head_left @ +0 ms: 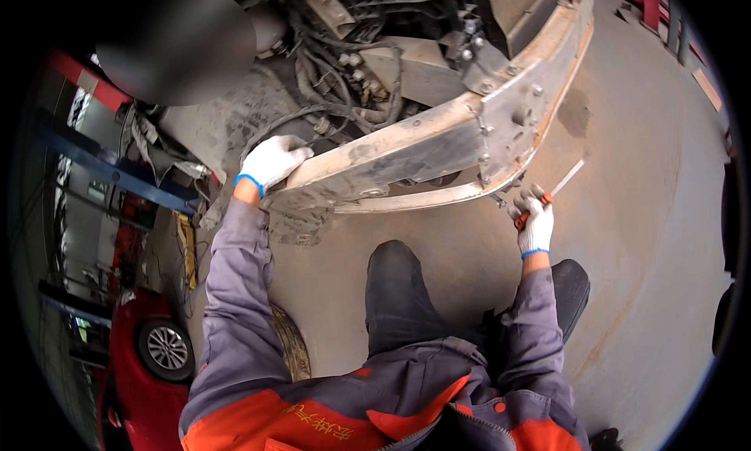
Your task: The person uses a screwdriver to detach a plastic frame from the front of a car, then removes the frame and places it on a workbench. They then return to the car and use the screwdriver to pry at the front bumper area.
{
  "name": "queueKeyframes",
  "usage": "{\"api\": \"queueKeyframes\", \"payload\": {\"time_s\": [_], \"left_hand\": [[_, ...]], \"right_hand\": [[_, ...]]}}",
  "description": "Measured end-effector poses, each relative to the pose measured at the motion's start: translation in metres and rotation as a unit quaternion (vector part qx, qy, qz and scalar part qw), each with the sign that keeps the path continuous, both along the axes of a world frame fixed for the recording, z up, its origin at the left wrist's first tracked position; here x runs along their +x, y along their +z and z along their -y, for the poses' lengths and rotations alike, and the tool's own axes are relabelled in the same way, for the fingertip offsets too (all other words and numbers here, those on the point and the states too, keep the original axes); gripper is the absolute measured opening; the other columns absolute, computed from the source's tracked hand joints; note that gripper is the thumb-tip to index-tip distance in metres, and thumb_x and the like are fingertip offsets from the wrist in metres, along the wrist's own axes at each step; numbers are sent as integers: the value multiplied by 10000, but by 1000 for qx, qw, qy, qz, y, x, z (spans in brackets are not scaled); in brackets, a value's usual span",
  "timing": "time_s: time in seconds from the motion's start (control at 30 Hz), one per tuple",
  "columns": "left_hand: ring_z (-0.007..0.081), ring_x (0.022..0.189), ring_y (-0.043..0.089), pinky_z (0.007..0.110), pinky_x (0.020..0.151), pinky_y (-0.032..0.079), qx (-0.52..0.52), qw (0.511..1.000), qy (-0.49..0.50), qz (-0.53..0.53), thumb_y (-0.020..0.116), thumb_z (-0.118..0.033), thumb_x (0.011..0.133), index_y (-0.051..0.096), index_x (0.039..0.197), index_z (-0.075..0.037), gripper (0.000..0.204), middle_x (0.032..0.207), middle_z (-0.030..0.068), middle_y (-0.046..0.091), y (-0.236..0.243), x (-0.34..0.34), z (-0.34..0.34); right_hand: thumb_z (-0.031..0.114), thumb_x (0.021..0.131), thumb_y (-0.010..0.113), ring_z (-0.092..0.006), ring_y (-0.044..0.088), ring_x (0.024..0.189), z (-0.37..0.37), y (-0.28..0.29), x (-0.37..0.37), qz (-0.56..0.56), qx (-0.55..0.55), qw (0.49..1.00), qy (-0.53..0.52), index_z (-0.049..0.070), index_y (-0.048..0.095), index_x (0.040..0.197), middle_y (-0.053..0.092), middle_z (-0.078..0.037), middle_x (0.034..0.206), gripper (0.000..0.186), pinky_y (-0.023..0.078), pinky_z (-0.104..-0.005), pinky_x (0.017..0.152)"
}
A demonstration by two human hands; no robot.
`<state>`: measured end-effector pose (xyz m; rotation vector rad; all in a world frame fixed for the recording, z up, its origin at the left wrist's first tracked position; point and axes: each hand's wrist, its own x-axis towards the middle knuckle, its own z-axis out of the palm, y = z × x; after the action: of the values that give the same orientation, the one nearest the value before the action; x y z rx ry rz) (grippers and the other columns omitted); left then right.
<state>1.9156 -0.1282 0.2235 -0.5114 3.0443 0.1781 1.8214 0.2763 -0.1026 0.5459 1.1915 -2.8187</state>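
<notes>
I am seeing the right hand, in a white knit glove with a blue cuff, wrapping its fingers tightly around the orange-red grip of a slim hand tool, whose pale flat shank is sticking out up and to the right over the floor; the working end, near the lower corner of the frame rail, is hiding behind the glove, so I cannot tell what kind of tool it is or whether it is touching the metal. That dusty steel frame rail is running from lower left up to the right, its face rust-stained, scuffed and studded with bolt heads, with a thinner flange curving beneath it. The left hand, gloved the same way, is resting on the rail's left end with its fingers lying together, curled over the top edge; their tips are hiding behind the metal. Above the rail, a tangle of black cables and hoses is merging into shadow, and I am struggling to separate single parts there. A blurred dark oval is covering the upper left. The person's dark trousers and grey-and-orange jacket sleeves are filling the lower middle, above a smooth, stained concrete floor. A red car is bending along the left rim, partly cut off.
</notes>
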Motion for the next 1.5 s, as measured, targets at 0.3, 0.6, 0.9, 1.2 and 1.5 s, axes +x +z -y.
{"api": "queueKeyframes", "payload": {"time_s": [0.3, 0.6, 0.9, 1.2, 1.5], "left_hand": [[136, 931, 658, 282, 843, 519, 91, 938, -20, -333, 656, -106, 938, 703, 1129, 20, 234, 1005, 89, 740, 30, -16, 26], [95, 836, 635, 271, 781, 519, 5, 929, -49, -367, 689, -164, 950, 707, 1125, -13, 232, 928, 30, 723, 119, -6, 63], [375, 996, 633, 443, 867, 509, -130, 947, 115, -271, 765, -349, 822, 675, 1122, -68, 421, 1029, 183, 640, 14, 85, 24], [325, 814, 653, 468, 724, 478, -406, 894, 36, -187, 731, -299, 731, 666, 918, -115, 270, 847, 120, 632, 18, 55, 17], [392, 831, 668, 479, 706, 547, -433, 831, 10, -348, 724, -294, 865, 557, 1205, -137, 410, 1034, 154, 618, 128, 20, 53]], "right_hand": [[20, 913, 580, -113, 521, 587, -58, 23, 90, -59, 191, 979, 34, 18, 518, 1347, 579, -58, 879, 438, 437, -255, 511], [-85, 898, 540, -70, 482, 615, -64, 90, 108, -158, 298, 938, 75, 28, 532, 1255, 546, -22, 842, 375, 411, -221, 546], [-55, 810, 610, -95, 460, 745, -94, 108, 102, -182, 420, 868, 194, -1, 568, 1016, 553, -31, 831, 217, 433, -253, 708], [-53, 787, 667, -97, 486, 691, -69, 147, 100, -286, 426, 819, 256, 3, 599, 1085, 570, -25, 789, 311, 455, -269, 670], [25, 799, 683, -115, 507, 714, -77, 193, 66, -330, 434, 762, 348, -34, 611, 1186, 600, -61, 839, 397, 469, -279, 669]]}}
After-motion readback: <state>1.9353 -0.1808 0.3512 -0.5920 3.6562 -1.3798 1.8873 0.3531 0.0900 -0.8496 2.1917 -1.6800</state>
